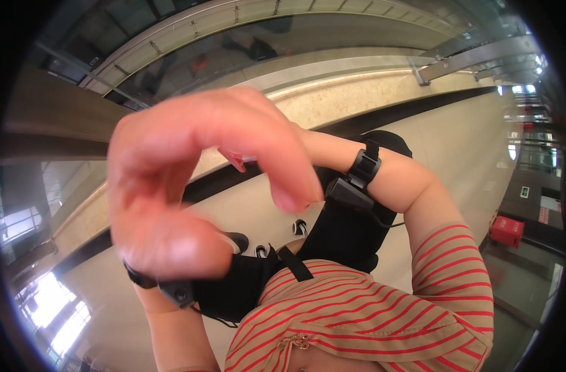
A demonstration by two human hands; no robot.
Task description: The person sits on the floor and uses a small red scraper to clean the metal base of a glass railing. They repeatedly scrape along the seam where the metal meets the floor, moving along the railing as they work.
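My left hand point(165, 186) looms large and blurred close to the view. Its fingers curve round in a C shape, thumb and fingertips apart, with nothing gripped between them. Behind it, my right hand point(302, 137) is mostly covered, so its fingers do not show clearly. A small pinkish-red and white thing point(234, 159) peeks through the gap of the left hand; what it is and whether the right hand holds it I cannot make out. On my right forearm sits a black strap point(364, 167) with a dark box point(350, 195). A similar small device point(179, 292) is on my left wrist.
I am over a pale tiled floor point(447, 133), wearing a striped top and dark trousers. Ahead runs a beige stone ledge point(332, 93) with a glass and metal railing point(456, 65). A brown column point(53, 124) stands at left, and a red box point(506, 230) at far right.
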